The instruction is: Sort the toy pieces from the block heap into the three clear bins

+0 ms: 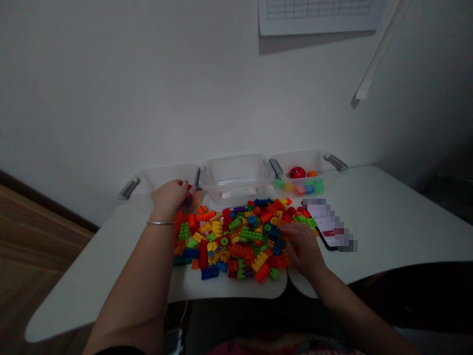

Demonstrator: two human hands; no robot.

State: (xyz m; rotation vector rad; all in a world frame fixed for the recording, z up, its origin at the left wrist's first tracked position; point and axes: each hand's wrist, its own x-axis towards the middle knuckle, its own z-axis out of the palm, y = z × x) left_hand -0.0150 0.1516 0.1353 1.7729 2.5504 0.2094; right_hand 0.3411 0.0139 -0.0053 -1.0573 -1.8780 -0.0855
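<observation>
Near the front edge of the table (388, 212) lies a heap of toy blocks (242, 235), probably for easy reach. The right hand (305, 249) curls at its right side, grip impossible to tell. Toward the back edge, the left hand (170, 196) arches over the left box (162, 172), fingers narrowed, any hold unclear; the middle box (238, 170) and right box (310, 159) stand alongside, likely within reach too.
</observation>
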